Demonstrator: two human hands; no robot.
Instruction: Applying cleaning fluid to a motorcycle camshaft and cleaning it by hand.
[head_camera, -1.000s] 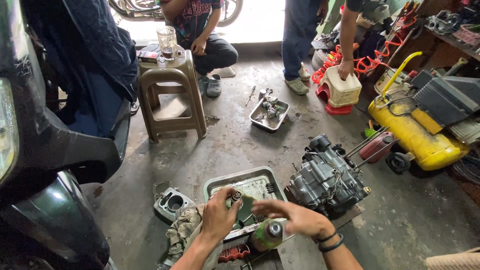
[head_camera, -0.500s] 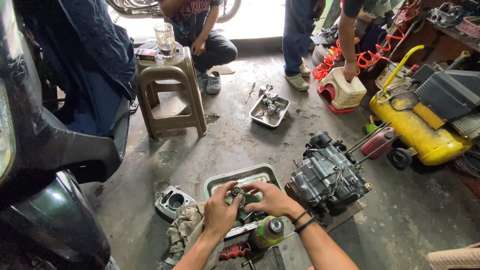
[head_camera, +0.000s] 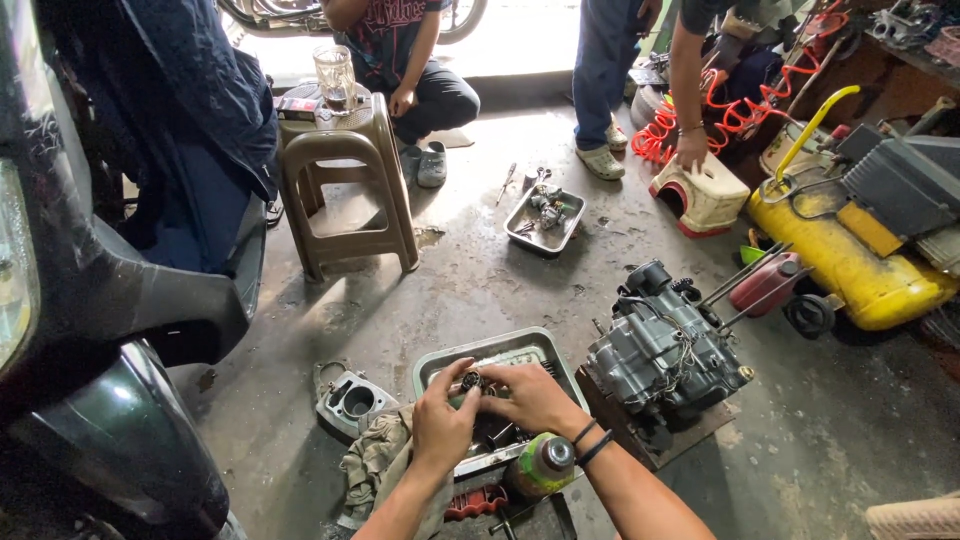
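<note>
Both my hands meet over a grey metal tray (head_camera: 436, 362) on the concrete floor. My left hand (head_camera: 440, 425) and my right hand (head_camera: 532, 396) pinch a small round dark metal part (head_camera: 470, 380) between their fingertips, just above the tray. A black band sits on my right wrist. A green spray can (head_camera: 541, 466) lies under my right forearm. A grey engine block (head_camera: 664, 356) stands on a board right of the tray.
An engine cylinder (head_camera: 351, 400) and a dirty rag (head_camera: 374, 462) lie left of the tray. A brown plastic stool (head_camera: 346, 178) holds a glass. A second parts tray (head_camera: 546, 219) sits farther off. Other people crouch and stand at the back. Yellow compressor (head_camera: 850, 250) at right; scooter body (head_camera: 100, 300) at left.
My right hand has come off the green can and joined my left hand over the tray. Both now hold the small round part. The view has shifted slightly.
</note>
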